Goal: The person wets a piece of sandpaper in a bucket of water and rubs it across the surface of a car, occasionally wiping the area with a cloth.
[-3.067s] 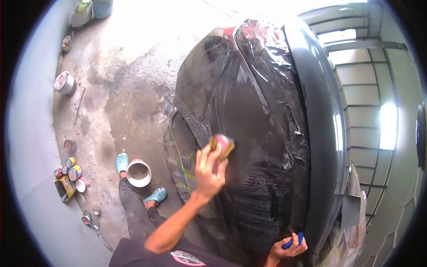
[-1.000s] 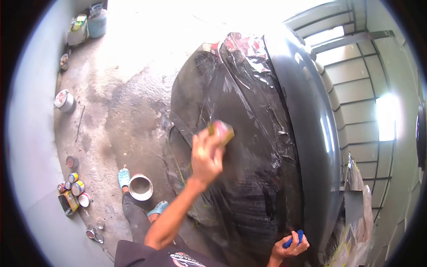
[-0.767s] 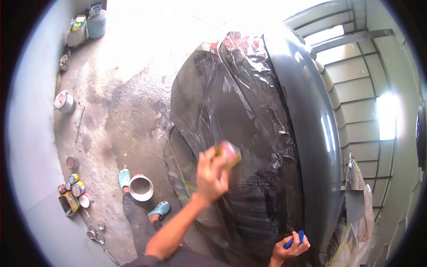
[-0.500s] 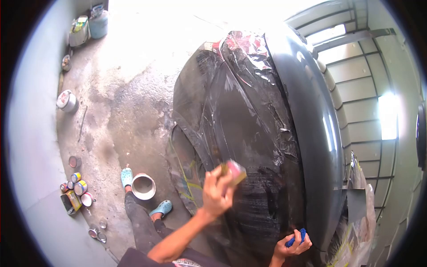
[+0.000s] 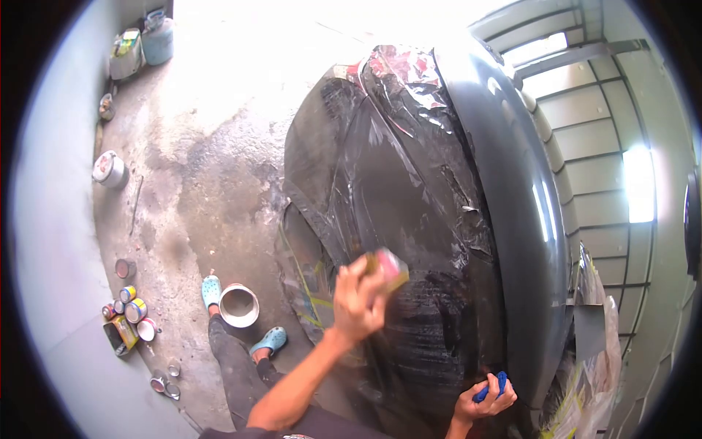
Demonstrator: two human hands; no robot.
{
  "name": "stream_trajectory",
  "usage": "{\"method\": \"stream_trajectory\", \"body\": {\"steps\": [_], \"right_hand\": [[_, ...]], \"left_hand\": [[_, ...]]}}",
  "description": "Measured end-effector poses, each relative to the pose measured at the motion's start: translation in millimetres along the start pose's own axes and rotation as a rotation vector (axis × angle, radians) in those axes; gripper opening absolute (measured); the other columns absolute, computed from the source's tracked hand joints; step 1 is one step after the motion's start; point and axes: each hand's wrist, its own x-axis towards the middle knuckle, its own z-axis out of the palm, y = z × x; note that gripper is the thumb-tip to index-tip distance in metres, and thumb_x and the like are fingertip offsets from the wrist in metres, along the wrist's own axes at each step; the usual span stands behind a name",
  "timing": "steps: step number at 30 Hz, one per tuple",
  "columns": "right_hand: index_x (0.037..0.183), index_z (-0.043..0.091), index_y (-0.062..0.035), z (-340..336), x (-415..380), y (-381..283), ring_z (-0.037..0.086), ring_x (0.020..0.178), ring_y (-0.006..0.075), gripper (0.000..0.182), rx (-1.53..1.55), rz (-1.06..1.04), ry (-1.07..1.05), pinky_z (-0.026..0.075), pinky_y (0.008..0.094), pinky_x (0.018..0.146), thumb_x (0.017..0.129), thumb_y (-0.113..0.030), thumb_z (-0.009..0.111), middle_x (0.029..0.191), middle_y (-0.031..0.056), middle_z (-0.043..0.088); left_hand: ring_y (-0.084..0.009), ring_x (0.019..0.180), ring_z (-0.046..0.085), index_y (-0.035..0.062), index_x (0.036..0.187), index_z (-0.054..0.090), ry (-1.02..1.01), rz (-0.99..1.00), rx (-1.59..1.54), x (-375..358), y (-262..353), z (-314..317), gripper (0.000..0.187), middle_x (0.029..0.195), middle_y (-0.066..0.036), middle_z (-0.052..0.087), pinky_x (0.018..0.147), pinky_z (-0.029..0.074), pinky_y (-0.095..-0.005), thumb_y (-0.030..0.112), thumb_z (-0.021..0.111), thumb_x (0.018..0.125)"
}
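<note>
My left hand [image 5: 358, 301] is closed round a small boxy pink and yellow block [image 5: 392, 271], blurred by motion; its exact kind I cannot tell. It is over the dark plastic film [image 5: 387, 197] draped across the car. Lower right, my right hand [image 5: 485, 400] grips a bunched blue cloth [image 5: 491, 388] close to the film's edge, beside the glossy dark grey car panel [image 5: 515, 197]. Below the left hand, the film has wet-looking streaks [image 5: 431, 322].
A white bucket [image 5: 239, 306] stands on the concrete floor by feet in light blue clogs [image 5: 270, 341]. Several paint cans [image 5: 135, 311] sit along the left wall, with a larger pail [image 5: 110, 169] farther up. Masking sheet [image 5: 596, 358] hangs at the right.
My left hand, still holding the block, has shifted slightly up over the film. The right hand keeps the blue cloth, a little higher and to the right in view.
</note>
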Motion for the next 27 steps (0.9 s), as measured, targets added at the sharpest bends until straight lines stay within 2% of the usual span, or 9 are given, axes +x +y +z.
{"method": "stream_trajectory", "body": {"steps": [4,7,10,13,16,20,22,26,27], "right_hand": [[0.105,0.074,-0.0080,-3,0,-1,0.062,0.105,0.0397,0.014,-0.001,-0.011,0.003,0.048,0.0545,0.093,0.098,-0.013,0.064,0.115,0.0174,0.067],[0.105,0.074,-0.0077,1,1,-1,0.062,0.103,0.0394,0.014,0.008,-0.007,0.016,0.048,0.0541,0.092,0.098,-0.013,0.063,0.114,0.0172,0.067],[0.104,0.074,-0.0078,0,1,0,0.062,0.103,0.0393,0.014,0.000,-0.009,0.006,0.048,0.0541,0.091,0.098,-0.013,0.063,0.114,0.0171,0.067],[0.104,0.073,-0.0076,0,0,0,0.062,0.102,0.0396,0.013,-0.002,-0.013,0.009,0.049,0.0544,0.091,0.098,-0.011,0.063,0.113,0.0175,0.067],[0.105,0.073,-0.0074,-2,4,-2,0.062,0.102,0.0398,0.013,-0.002,-0.024,0.003,0.049,0.0547,0.091,0.098,-0.010,0.063,0.113,0.0183,0.067],[0.105,0.072,-0.0110,4,0,2,0.062,0.099,0.0375,0.011,0.001,-0.024,0.045,0.047,0.0537,0.089,0.099,-0.015,0.063,0.111,0.0167,0.066],[0.105,0.072,-0.0107,3,1,1,0.062,0.099,0.0377,0.012,-0.007,-0.021,0.038,0.047,0.0535,0.089,0.099,-0.016,0.063,0.111,0.0165,0.066],[0.106,0.073,-0.0077,-1,0,2,0.062,0.103,0.0400,0.013,-0.010,-0.024,0.000,0.048,0.0552,0.091,0.100,-0.014,0.063,0.113,0.0191,0.066],[0.106,0.074,-0.0063,-1,-1,1,0.063,0.104,0.0410,0.013,-0.005,-0.017,-0.012,0.049,0.0559,0.092,0.101,-0.012,0.063,0.114,0.0203,0.067]], "left_hand": [[-0.0486,0.128,0.062,0.0047,0.124,0.066,0.047,-0.123,-0.024,99,-61,9,0.038,0.135,-0.023,0.068,0.115,0.043,-0.0613,0.003,0.076,0.087],[-0.0481,0.127,0.063,0.0064,0.127,0.067,0.036,-0.025,0.059,48,-41,3,0.045,0.134,-0.025,0.068,0.114,0.045,-0.0609,0.000,0.076,0.083],[-0.0407,0.113,0.068,0.0072,0.119,0.072,-0.042,-0.103,-0.070,-27,12,-3,0.042,0.134,-0.024,0.069,0.105,0.054,-0.0506,-0.003,0.075,0.078],[-0.0445,0.114,0.067,0.0055,0.118,0.070,-0.009,0.054,0.012,21,-23,-2,0.039,0.132,-0.025,0.068,0.103,0.052,-0.0536,0.000,0.077,0.080],[-0.0471,0.115,0.065,0.0050,0.122,0.067,0.075,-0.094,0.032,83,-51,7,0.041,0.128,-0.024,0.069,0.103,0.049,-0.0537,-0.001,0.075,0.082],[-0.0431,0.115,0.067,0.0064,0.121,0.069,0.010,0.002,-0.007,4,-15,-3,0.043,0.131,-0.023,0.070,0.099,0.054,-0.0531,0.000,0.079,0.080],[-0.0435,0.115,0.067,0.0056,0.117,0.071,-0.030,-0.138,-0.081,-38,18,-4,0.040,0.130,-0.025,0.071,0.100,0.054,-0.0505,-0.001,0.079,0.078],[-0.0446,0.113,0.064,0.0047,0.121,0.067,0.060,0.049,0.056,40,-39,6,0.039,0.130,-0.023,0.069,0.102,0.049,-0.0562,0.001,0.077,0.083],[-0.0448,0.112,0.063,0.0038,0.121,0.066,0.105,-0.035,0.006,71,-47,8,0.038,0.130,-0.023,0.067,0.101,0.048,-0.0548,0.000,0.076,0.084]]}}
